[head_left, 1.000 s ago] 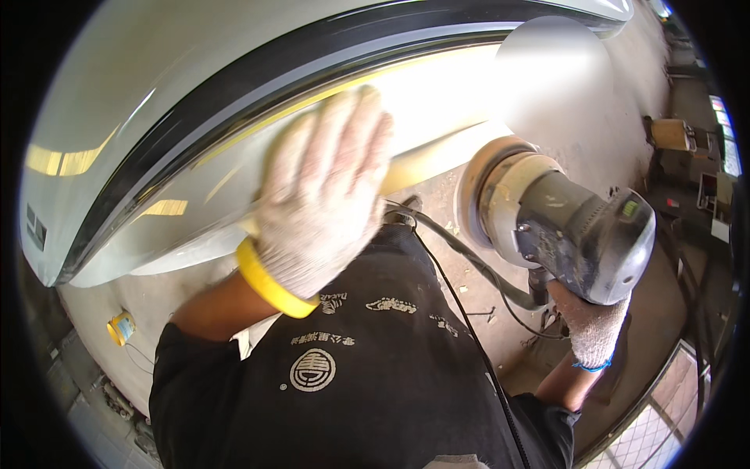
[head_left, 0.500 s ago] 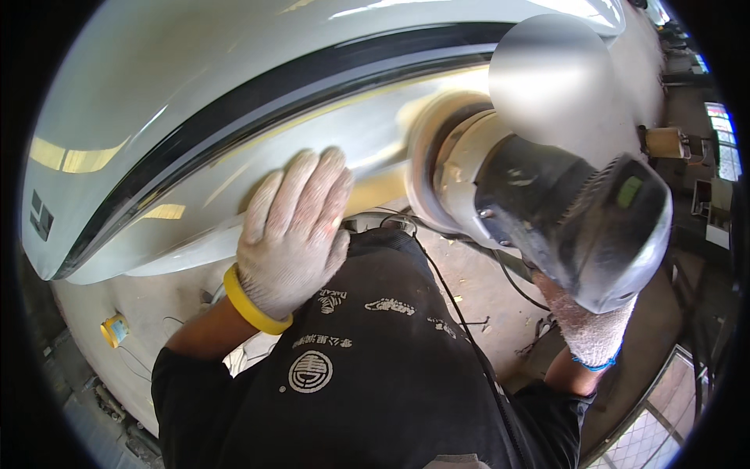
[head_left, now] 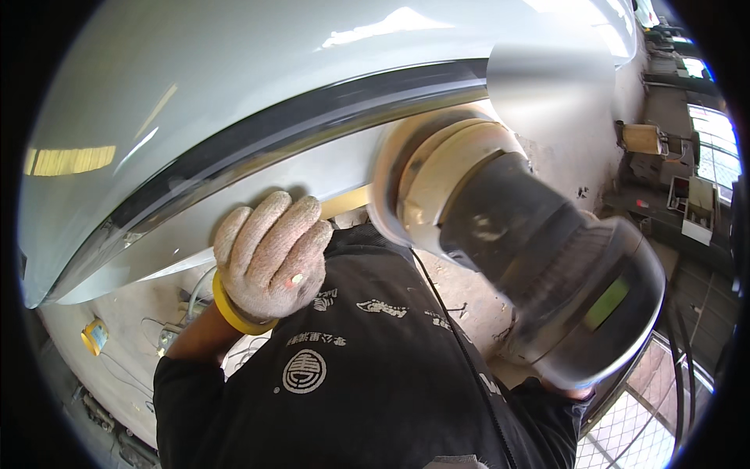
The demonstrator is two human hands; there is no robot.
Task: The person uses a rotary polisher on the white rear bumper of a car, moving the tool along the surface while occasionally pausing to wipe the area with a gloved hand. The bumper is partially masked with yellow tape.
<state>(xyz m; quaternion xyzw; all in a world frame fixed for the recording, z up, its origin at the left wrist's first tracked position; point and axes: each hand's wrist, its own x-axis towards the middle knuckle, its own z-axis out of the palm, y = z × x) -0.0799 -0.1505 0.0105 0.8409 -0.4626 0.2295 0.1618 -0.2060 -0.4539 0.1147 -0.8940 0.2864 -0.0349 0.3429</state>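
Power tool with a round blurred disc, cream collar, black barrel body and green patch on its rear end point(head_left: 508, 227): right of centre, disc end up-left, rear end down-right. Outline smeared. Disc overlaps the edge of the pale silver, glossy curved body panel point(head_left: 258, 102); whether it touches, cannot tell. Panel crossed by a long dark trim strip point(head_left: 258, 129), reflections above it; plain grey band below, with a short yellow strip point(head_left: 346, 203) at its lower edge, between left hand and disc.

Containers: small yellow tub with a blue patch on its side point(head_left: 94, 337) on the floor, far left; contents cannot be made out. Pale rectangular box point(head_left: 697, 225) at far right; inside too small to read.

Left hand in off-white knitted glove point(head_left: 273, 254), yellow band point(head_left: 231, 309) at the wrist: fingers side by side, loosely bent, tips at the grey band below the trim; nothing seen in its grasp. Right hand: hidden behind the tool's rear end, a little wrist showing below; finger position and grip cannot be told.
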